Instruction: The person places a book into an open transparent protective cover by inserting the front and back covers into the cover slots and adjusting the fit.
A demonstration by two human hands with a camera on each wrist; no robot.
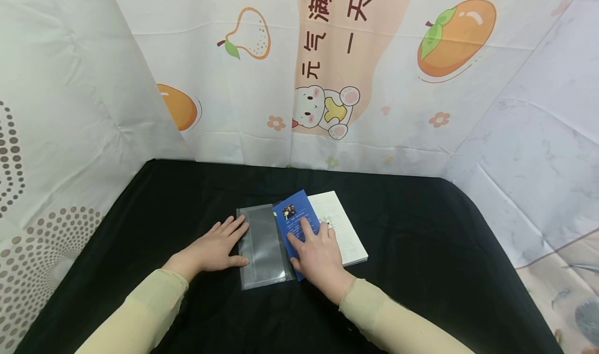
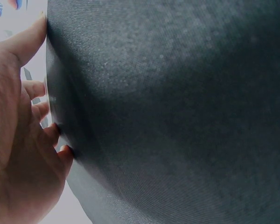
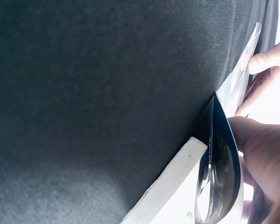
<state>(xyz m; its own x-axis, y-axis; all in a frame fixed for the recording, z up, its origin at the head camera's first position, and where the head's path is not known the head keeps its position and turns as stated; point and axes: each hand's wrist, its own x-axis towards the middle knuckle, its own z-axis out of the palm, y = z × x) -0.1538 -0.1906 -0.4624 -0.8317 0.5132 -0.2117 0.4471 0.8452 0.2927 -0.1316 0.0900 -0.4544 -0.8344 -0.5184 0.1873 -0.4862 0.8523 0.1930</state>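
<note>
Head: blue flap (image 1: 291, 223) beneath right hand (image 1: 322, 254)

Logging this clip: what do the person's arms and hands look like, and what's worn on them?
The left sleeve and right sleeve are pale yellow, without any visible print, and end near the wrists in faintly greenish cuffs. The left hand and right hand are bare of gloves. Whether the right wears a ring is too small to tell.
</note>
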